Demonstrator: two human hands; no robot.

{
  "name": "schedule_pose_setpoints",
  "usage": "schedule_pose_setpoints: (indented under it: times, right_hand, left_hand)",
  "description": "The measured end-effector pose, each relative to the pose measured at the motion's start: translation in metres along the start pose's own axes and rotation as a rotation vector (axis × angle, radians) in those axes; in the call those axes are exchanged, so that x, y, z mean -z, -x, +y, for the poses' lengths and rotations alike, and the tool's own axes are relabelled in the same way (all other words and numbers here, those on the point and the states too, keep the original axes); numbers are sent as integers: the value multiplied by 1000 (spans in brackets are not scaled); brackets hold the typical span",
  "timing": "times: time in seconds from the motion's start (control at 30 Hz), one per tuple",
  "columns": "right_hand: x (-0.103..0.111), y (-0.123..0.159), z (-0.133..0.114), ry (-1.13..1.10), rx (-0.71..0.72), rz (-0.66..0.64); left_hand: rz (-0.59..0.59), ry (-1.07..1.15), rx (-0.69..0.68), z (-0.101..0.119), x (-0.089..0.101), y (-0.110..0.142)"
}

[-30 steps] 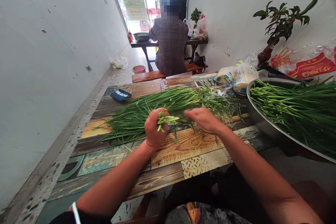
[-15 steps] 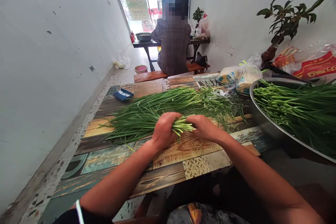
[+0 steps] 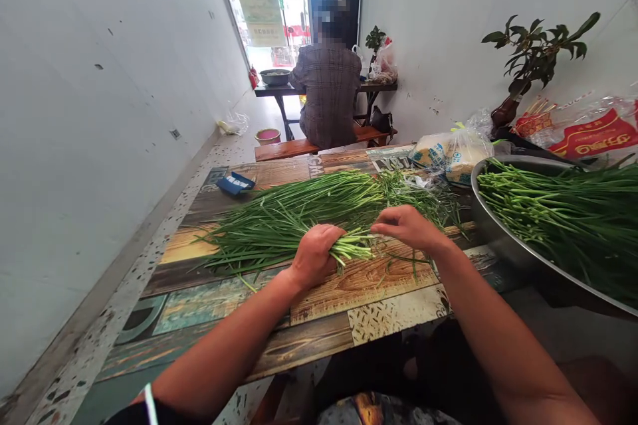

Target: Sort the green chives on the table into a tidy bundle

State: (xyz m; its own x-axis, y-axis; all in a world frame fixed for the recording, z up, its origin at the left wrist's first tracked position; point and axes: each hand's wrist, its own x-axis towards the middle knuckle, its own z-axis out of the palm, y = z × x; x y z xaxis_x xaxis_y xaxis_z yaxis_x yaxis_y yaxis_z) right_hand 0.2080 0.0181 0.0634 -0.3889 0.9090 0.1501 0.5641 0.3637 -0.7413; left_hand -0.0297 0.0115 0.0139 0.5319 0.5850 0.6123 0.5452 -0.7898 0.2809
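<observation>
My left hand (image 3: 315, 255) is wrapped round a bunch of garlic chives (image 3: 355, 246) just behind the pale stem ends, which point right. Its long green leaves trail left across the table (image 3: 319, 329). Close to the stem tips, my right hand (image 3: 409, 227) has its thumb and fingertips pinched together. Whatever lies in that pinch is too small to make out. Behind the held bunch lies a larger pile of chives (image 3: 323, 196). Loose trimmings (image 3: 416, 196) are heaped at the right end of that pile, and a few scraps lie below my right hand.
A metal basin (image 3: 518, 242) full of chives stands at the right. Behind it are bagged packages (image 3: 448, 153), a potted plant (image 3: 518, 86) and a red packet (image 3: 598, 129). A blue box (image 3: 235, 183) sits far left. Beyond, a person (image 3: 329, 93) sits at another table.
My right hand has moved slightly right and up, off the stem ends. Small green scraps now show on the table below it. My left hand keeps its hold on the bunch.
</observation>
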Motion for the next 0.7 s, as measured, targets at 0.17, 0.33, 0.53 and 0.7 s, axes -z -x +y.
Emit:
schedule_pose_setpoints:
  times: [0.17, 0.33, 0.53, 0.7]
  right_hand:
    - [20, -9, 19, -20, -175, 325]
    - [6, -37, 33, 449, 117, 345]
    - [-16, -51, 47, 588, 257, 299]
    - [-10, -33, 27, 278, 225, 204]
  left_hand:
    - [105, 24, 29, 1, -4, 4]
    - [117, 21, -39, 3, -7, 4]
    - [77, 26, 5, 4, -8, 6]
    - [116, -5, -5, 6, -7, 4]
